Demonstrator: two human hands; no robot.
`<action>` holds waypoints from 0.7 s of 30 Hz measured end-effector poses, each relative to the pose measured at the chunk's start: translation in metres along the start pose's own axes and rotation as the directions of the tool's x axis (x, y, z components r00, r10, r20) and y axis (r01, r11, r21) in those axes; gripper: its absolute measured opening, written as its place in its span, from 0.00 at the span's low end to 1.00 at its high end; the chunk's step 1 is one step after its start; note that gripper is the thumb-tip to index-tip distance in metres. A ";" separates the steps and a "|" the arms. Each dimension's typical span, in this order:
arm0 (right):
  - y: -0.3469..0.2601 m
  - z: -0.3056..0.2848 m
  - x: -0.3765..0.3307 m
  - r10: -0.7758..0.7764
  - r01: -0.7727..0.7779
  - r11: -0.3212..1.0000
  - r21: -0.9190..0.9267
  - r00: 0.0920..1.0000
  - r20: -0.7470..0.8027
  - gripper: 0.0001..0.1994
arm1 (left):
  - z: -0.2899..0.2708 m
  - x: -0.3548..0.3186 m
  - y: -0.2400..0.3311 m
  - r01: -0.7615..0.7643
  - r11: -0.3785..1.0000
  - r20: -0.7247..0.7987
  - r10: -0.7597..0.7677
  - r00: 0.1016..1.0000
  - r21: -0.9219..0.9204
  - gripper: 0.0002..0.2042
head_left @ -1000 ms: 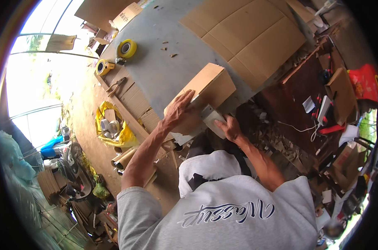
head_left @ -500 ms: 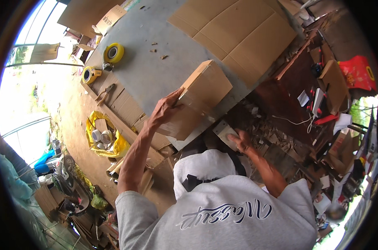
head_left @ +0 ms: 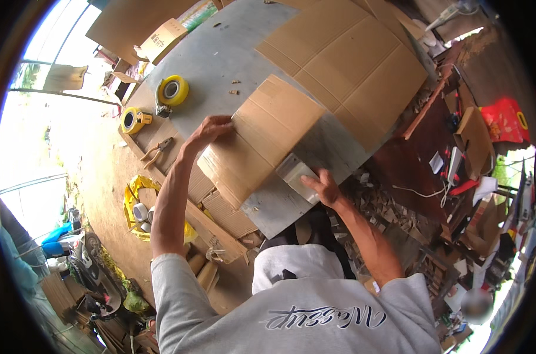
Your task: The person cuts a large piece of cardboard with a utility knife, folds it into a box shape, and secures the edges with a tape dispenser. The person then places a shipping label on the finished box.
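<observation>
A brown cardboard box lies tilted on the grey tabletop, one broad creased face turned up. At its left upper edge is my left hand, fingers bent against the cardboard and partly hidden by it. My right hand is closed around a flat, rectangular grey-and-white tool, whose exact kind I cannot make out. The tool's far end lies close to the box's right lower edge; whether they touch is unclear.
Large flattened cardboard covers the table's right side. Tape rolls and pliers lie left. A yellow bag with tape rolls stands on the floor. Cardboard scraps litter the floor right of the table.
The box has tipped over so its broad face points up. My right hand has brought the flat tool up from below the table edge to beside the box. My left hand has moved left and away.
</observation>
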State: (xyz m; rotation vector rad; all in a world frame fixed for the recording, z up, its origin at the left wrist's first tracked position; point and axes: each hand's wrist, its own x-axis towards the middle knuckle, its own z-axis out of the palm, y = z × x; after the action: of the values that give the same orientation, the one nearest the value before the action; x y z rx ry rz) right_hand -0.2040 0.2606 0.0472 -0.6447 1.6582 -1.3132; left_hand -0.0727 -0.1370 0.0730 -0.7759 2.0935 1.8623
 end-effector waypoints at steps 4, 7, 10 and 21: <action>-0.041 0.029 0.035 0.057 -0.057 0.998 -0.031 0.998 0.006 0.25 | 0.005 0.076 -0.048 0.308 0.899 -0.568 -0.085 0.819 0.310 0.28; -0.033 0.032 0.024 0.033 -0.035 0.995 -0.097 0.999 -0.024 0.26 | 0.051 0.102 -0.086 0.202 0.863 -0.495 0.063 0.867 0.464 0.32; 0.033 0.027 -0.019 0.073 -0.083 0.990 -0.115 0.993 -0.087 0.26 | 0.119 0.107 -0.129 0.188 0.628 -0.305 0.083 0.949 0.756 0.28; 0.037 -0.019 -0.073 -0.027 0.024 0.994 -0.105 0.999 -0.031 0.26 | 0.261 -0.111 0.002 -0.119 0.796 -0.293 0.351 0.890 0.593 0.23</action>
State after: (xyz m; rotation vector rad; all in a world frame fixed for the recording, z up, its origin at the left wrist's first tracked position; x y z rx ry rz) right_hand -0.1821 0.3406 0.0364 -0.7120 1.7590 -1.2670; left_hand -0.0259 0.1423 0.0885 -0.7931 2.9134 1.1019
